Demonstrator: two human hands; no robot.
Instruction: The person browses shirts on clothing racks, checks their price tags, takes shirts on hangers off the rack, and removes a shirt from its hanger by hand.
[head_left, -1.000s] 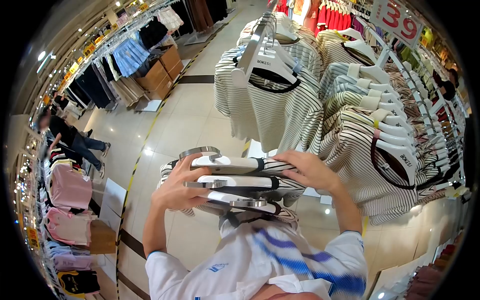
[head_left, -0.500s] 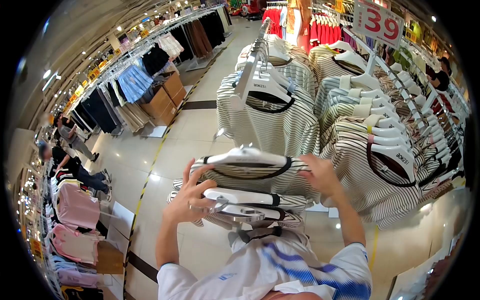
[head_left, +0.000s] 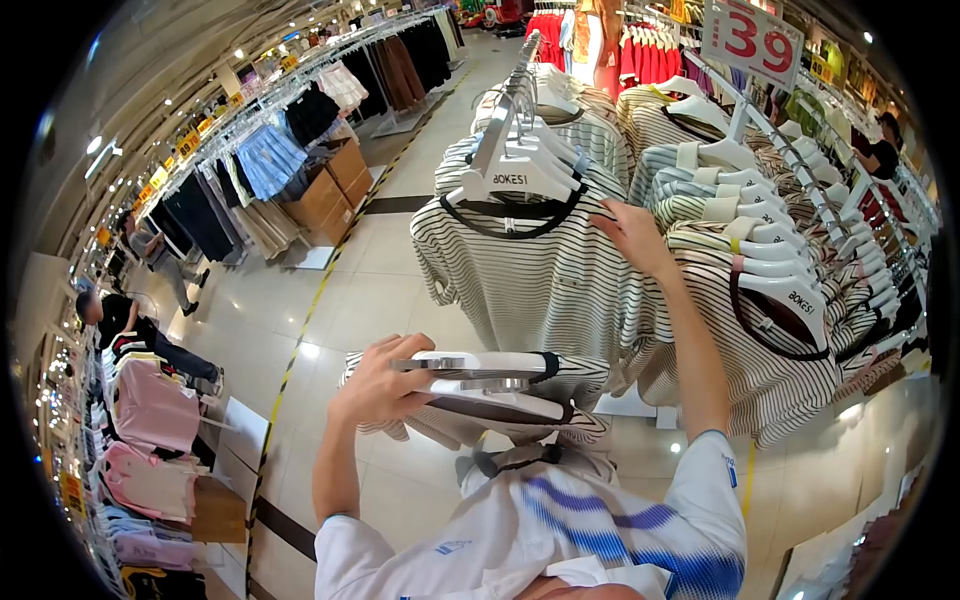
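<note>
Two white hangers (head_left: 490, 366) with striped shirts (head_left: 450, 425) are in my left hand (head_left: 385, 378), its fingers wrapped round them near the metal hooks. My right hand (head_left: 632, 236) is raised beside the right shoulder of a striped shirt (head_left: 530, 270) with a black neckline; its fingers are apart. That shirt hangs on a white hanger (head_left: 515, 180) at the near end of a metal rail (head_left: 488, 160), in front of several similar shirts.
To the right, a second rack (head_left: 820, 165) holds more striped shirts, below a price sign (head_left: 752, 42). Cartons (head_left: 322, 205) stand under a clothes rack at the upper left. A person (head_left: 150, 335) leans at the left, near pink shirts (head_left: 150, 405); another person (head_left: 160, 260) stands behind.
One hangered shirt has gone from my hands to the near end of the rail. My right hand has moved up and let go of the hanger; my left hand still holds the other two.
</note>
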